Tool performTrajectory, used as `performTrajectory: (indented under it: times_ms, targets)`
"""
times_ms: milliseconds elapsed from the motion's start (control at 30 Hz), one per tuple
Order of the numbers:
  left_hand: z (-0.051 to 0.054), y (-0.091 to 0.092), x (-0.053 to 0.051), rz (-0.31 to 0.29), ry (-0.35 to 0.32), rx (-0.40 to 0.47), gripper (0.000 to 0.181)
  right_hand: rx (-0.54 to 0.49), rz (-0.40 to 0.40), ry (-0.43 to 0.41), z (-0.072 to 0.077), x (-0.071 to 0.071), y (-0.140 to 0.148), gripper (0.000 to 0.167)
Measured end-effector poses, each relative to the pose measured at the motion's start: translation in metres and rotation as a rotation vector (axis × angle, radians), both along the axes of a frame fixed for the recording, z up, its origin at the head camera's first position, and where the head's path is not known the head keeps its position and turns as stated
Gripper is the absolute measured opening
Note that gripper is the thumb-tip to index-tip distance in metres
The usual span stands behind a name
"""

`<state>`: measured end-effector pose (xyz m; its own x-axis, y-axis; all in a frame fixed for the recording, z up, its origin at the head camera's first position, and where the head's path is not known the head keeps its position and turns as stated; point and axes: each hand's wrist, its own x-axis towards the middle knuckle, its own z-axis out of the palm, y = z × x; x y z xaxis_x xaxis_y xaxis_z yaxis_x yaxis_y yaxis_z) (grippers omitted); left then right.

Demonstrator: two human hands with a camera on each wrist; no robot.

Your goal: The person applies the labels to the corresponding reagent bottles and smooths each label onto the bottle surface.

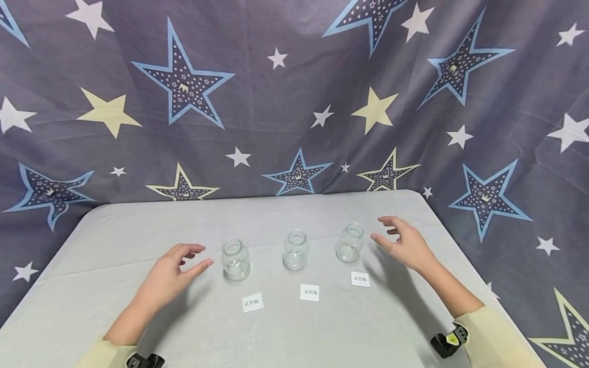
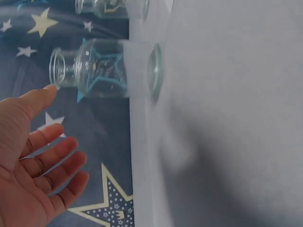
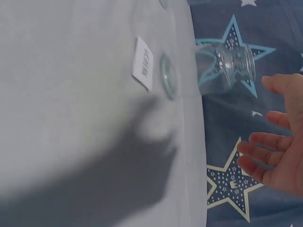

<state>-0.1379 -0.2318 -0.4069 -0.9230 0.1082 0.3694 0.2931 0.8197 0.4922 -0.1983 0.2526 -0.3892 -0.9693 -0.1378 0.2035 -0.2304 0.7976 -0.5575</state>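
Three clear glass jars without lids stand upright in a row on the table: a left jar (image 1: 236, 263), a middle jar (image 1: 295, 253) and a right jar (image 1: 349, 245). My left hand (image 1: 167, 276) hovers just left of the left jar, fingers loosely bent, holding nothing. In the left wrist view its thumb is close to that jar's neck (image 2: 66, 68); whether they touch I cannot tell. On the other side, my right hand (image 1: 407, 245) is held in the air to the right of the right jar, thumb toward it, with a gap between.
In front of the jars lie a left card (image 1: 252, 302), a middle card (image 1: 310, 292) and a right card (image 1: 360, 279), each white with handwriting. The pale cloth-covered table (image 1: 294, 337) meets a dark star-patterned curtain (image 1: 257, 102) behind and at the sides.
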Motion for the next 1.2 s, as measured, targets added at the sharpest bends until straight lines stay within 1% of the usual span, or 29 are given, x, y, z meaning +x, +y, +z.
performTrajectory:
  times_ms: [167, 267, 400, 533, 667, 833, 900, 1067, 1200]
  targets:
    - [-0.003, 0.007, 0.01, -0.023, -0.005, 0.003, 0.028, -0.04, 0.022, 0.043, -0.002, 0.011, -0.009, 0.039]
    - [-0.005, 0.011, 0.014, -0.05, 0.008, 0.008, 0.025, -0.062, 0.039, 0.065, -0.002, 0.017, -0.015, 0.031]
    - [-0.007, 0.018, 0.021, -0.083, 0.037, 0.007, 0.023, -0.091, 0.074, 0.079, -0.003, 0.025, -0.026, 0.024]
    - [-0.007, 0.023, 0.027, -0.102, 0.034, 0.019, 0.023, -0.105, 0.122, 0.08, -0.008, 0.032, -0.037, 0.019]
    - [-0.009, 0.026, 0.031, -0.118, -0.017, 0.039, 0.022, -0.114, 0.181, 0.065, -0.014, 0.039, -0.046, 0.017]
    - [-0.011, 0.03, 0.031, -0.116, -0.081, 0.064, 0.022, -0.132, 0.244, 0.043, -0.018, 0.044, -0.061, 0.016]
    - [-0.013, 0.032, 0.03, -0.134, -0.101, 0.069, 0.023, -0.141, 0.266, 0.038, -0.019, 0.045, -0.068, 0.015]
    - [-0.018, 0.039, 0.03, -0.203, -0.155, 0.063, 0.025, -0.167, 0.314, 0.021, -0.022, 0.046, -0.084, 0.016]
    - [-0.02, 0.042, 0.031, -0.216, -0.179, 0.042, 0.025, -0.17, 0.359, -0.002, -0.021, 0.047, -0.096, 0.015]
